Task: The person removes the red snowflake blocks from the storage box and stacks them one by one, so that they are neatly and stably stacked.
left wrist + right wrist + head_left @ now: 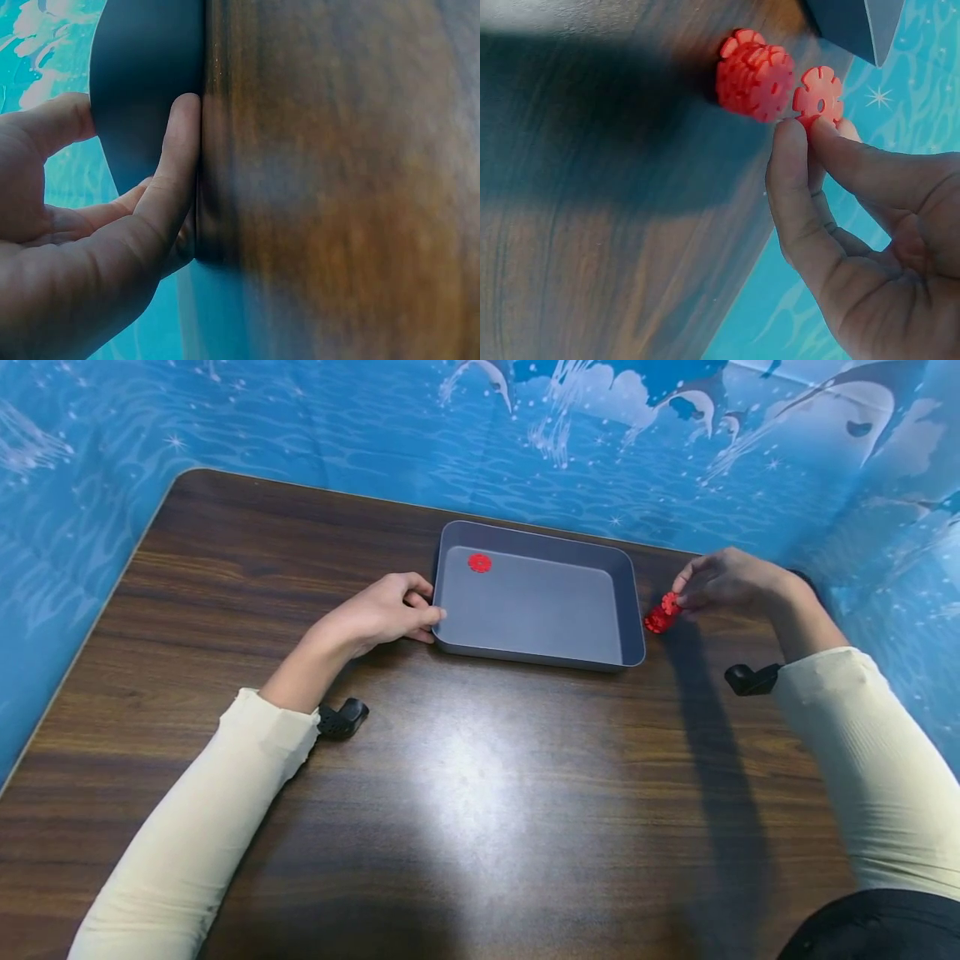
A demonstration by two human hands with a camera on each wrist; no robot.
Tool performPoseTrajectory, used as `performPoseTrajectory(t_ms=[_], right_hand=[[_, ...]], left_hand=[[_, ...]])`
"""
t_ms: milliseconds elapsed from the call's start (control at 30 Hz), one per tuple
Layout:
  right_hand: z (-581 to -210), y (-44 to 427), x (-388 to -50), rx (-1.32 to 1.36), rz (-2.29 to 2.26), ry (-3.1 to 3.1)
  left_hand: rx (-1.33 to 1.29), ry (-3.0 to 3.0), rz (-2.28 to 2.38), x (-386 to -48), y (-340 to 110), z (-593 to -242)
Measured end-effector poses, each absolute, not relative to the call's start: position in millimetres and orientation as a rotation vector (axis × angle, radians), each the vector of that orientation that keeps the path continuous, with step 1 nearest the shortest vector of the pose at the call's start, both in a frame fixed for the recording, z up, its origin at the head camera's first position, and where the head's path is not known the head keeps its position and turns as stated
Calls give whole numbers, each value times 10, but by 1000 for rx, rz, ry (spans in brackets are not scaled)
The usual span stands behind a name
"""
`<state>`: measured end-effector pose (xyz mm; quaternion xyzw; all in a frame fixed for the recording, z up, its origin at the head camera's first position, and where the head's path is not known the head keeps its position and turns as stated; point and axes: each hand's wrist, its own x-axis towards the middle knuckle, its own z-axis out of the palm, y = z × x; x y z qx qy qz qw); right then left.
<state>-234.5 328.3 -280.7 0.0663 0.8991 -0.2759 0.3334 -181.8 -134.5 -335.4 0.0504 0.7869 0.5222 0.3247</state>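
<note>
A grey rectangular tray point(532, 610) sits on the table, with one red notched plastic disc point(480, 563) lying flat near its far left corner. At the tray's left side, my left hand point(393, 608) grips the wall, its thumb over the rim and other fingers against the outside. Just right of the tray, my right hand point(731, 581) pinches a single red notched disc point(808, 97) between thumb and fingertips. Close beside that disc, a stack of similar red discs point(744, 81) rests on the table.
The dark wood-grain table point(337, 843) reaches toward me, with a bright glare in its middle. A blue sea-patterned cloth point(360, 435) hangs behind it and at the sides. Part of a black rounded object point(877, 927) shows at the lower right.
</note>
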Motion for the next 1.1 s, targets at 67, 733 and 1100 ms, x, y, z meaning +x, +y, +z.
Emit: performPoseTrajectory(t_ms=[67, 733, 1100], right_hand=[[-2822, 3289, -2340, 175, -739, 2328], [-2967, 3296, -2310, 235, -808, 2321], [-2914, 3329, -2322, 236, -785, 2312]], left_hand=[[130, 2064, 1369, -1816, -1351, -3354], [102, 2047, 1389, -1830, -1337, -3351], [107, 2052, 1387, -1833, -1335, -3353]])
